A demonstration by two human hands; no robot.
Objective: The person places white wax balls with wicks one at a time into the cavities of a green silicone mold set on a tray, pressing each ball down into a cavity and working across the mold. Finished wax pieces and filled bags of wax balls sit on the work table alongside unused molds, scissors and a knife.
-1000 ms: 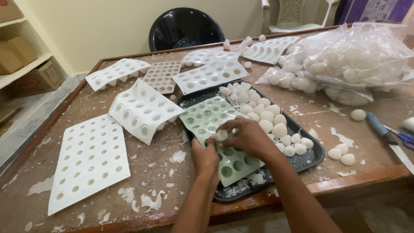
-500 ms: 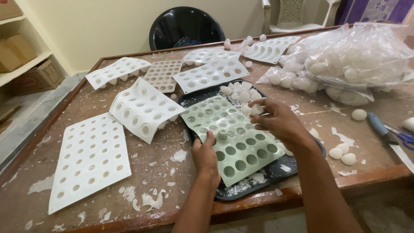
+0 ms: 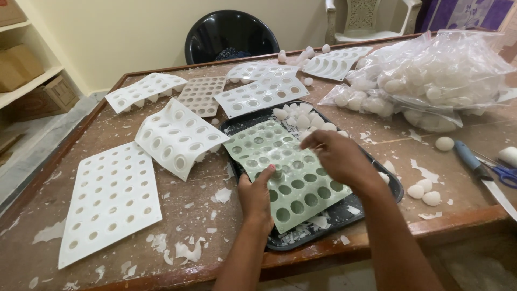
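A pale green silicone mould (image 3: 280, 161) with many round cavities lies tilted over a black tray (image 3: 344, 213). My left hand (image 3: 256, 195) grips the mould's near left edge, thumb pressing on top by one cavity. My right hand (image 3: 336, 156) hovers over the mould's right side, fingers bent and pointing left; whether it holds anything is hidden. A heap of white round moulded pieces (image 3: 301, 119) sits in the tray's far end, partly behind my right hand.
White moulds lie on the wooden table: a flat one (image 3: 110, 202) at left, a curved one (image 3: 177, 137), others (image 3: 258, 92) behind. Clear bags of white pieces (image 3: 431, 81) fill the right. Loose pieces (image 3: 423, 194), scissors (image 3: 493, 172), a black chair (image 3: 231, 32) behind.
My right hand moved from the heap of white pieces back over the mould's right side. My left hand's thumb shifted onto the mould's top near a cavity. The mould stays over the tray.
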